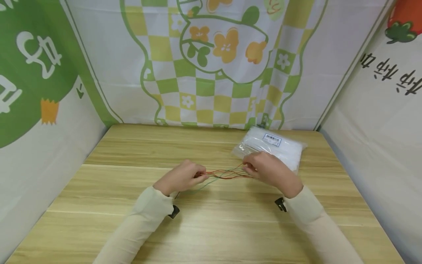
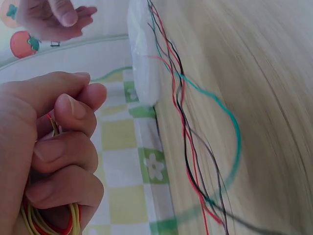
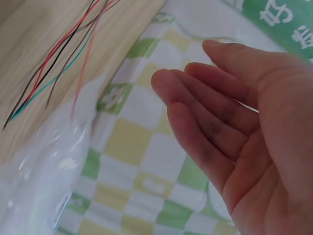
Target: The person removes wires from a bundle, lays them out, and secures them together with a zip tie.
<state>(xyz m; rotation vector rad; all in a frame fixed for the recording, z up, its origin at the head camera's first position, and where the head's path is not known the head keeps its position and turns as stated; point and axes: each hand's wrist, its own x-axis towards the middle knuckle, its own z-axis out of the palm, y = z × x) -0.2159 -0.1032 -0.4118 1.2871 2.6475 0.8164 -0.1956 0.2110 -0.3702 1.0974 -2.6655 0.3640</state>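
My left hand is curled round a bundle of thin wires, with yellow and red loops showing below the fingers in the left wrist view. Red, black, brown and green strands stretch rightward across the table, crossing one another loosely. My right hand is over their far end, overlapping it in the head view. Seen from its own wrist, the right hand has loosely bent fingers apart from the thumb and nothing between them; the loose wire ends lie off to its side.
Behind the right hand lies a clear plastic bag of white material with a barcode label. The wooden table ends at a patterned cloth backdrop, and cloth walls stand on both sides.
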